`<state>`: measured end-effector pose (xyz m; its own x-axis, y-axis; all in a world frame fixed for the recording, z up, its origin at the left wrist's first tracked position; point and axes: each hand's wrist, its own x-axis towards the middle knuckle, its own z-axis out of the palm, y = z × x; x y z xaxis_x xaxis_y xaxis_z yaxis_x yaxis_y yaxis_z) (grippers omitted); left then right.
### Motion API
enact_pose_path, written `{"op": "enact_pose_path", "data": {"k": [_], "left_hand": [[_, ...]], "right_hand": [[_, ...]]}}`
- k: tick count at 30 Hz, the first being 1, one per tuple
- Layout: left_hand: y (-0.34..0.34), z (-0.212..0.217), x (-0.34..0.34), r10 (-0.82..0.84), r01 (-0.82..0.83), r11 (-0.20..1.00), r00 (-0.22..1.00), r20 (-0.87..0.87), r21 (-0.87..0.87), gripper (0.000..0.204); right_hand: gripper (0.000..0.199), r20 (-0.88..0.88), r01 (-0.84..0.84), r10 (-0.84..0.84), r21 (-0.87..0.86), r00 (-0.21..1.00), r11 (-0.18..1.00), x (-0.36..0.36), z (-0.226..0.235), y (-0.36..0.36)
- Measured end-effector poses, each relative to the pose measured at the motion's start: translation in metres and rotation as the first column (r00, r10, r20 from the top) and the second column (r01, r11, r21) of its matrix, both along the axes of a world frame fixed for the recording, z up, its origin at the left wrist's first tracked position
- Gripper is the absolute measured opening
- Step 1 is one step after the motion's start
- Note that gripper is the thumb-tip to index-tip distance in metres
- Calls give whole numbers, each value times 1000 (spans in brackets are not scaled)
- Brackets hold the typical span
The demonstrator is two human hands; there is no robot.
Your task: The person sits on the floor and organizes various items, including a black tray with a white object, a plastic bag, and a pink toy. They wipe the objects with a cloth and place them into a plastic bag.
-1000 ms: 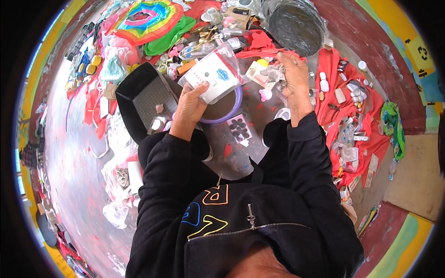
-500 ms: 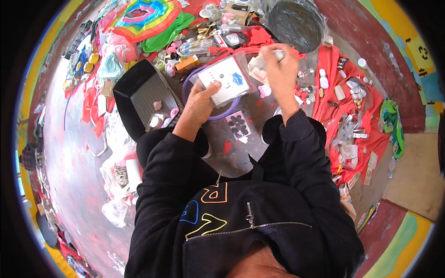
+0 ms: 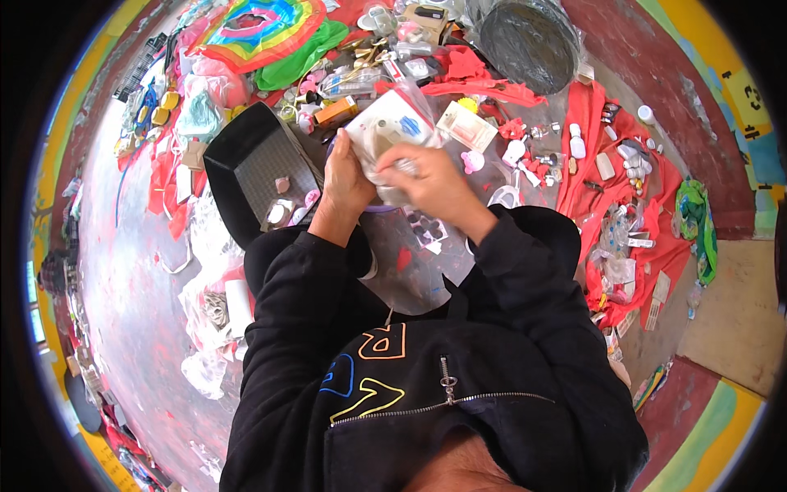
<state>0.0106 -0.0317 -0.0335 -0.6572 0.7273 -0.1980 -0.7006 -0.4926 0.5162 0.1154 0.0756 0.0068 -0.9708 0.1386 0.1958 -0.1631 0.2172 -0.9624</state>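
Here both hands meet just above the lap: the left hand [image 3: 348,176] grips the white packet in a clear bag [image 3: 392,131] from the side, fingers curled shut around it, while the right hand [image 3: 426,176] closes over its lower end, fingers pinched on the plastic. It looks mid-handling, not yet set down. Left of it, the black tray [image 3: 254,168] holds only a few small pieces; beyond, the red cloths [image 3: 623,176] lie strewn with many loose items.

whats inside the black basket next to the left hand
A few small pale and pink pieces lie at the near end of the black basket, on its mesh floor. The left hand and sleeve hide the corner nearest them.
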Motion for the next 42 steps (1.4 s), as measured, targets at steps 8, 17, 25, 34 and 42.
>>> {"op": "enact_pose_path", "data": {"k": [8,17,25,34,42], "left_hand": [[6,13,-6,67,-70,967,998,19,244,51],[1,16,-2,30,-19,969,999,-40,247,48],[2,7,5,-13,25,994,994,-110,107,48],[-5,25,15,-401,444,867,892,-211,227,74],[0,18,18,-470,403,876,833,-292,-264,46]], "right_hand": [[28,329,504,-383,-540,863,674,9,-1,82],[9,243,343,-256,-460,936,819,10,7,59],[5,230,370,-310,-755,923,542,11,3,62],[6,99,245,-324,-860,941,449,12,11,90],[9,139,202,-149,-551,979,810,18,17,68]]}}
